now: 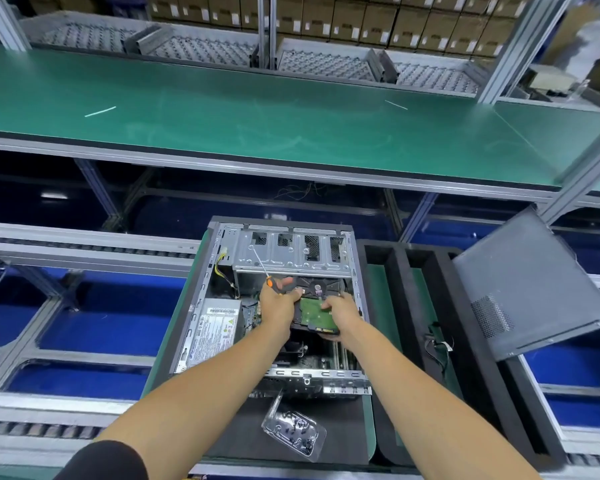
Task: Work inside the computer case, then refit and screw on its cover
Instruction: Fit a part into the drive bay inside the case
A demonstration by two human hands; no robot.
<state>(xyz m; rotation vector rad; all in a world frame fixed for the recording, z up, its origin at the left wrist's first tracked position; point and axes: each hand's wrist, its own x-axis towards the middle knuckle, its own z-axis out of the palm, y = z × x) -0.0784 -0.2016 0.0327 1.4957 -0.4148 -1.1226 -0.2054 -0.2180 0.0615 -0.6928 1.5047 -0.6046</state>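
One case (284, 306), one cover (530, 289), one screwdriver (274, 284).

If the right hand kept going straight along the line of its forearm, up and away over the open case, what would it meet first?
The right hand already grips the hard drive. Past that, the silver drive cage at the far end of the computer case looks first in line, though depth is unclear.

- A long green desk (257, 126) runs across the far side, edged in grey metal.
- Behind it, roller racks (201, 50) slope down, with stacked cardboard boxes (378, 22) beyond.
- Aluminium posts (520, 46) frame the desk — pale and ribbed.
- Below, roller rails (84, 251) cross a glossy blue floor (111, 320).
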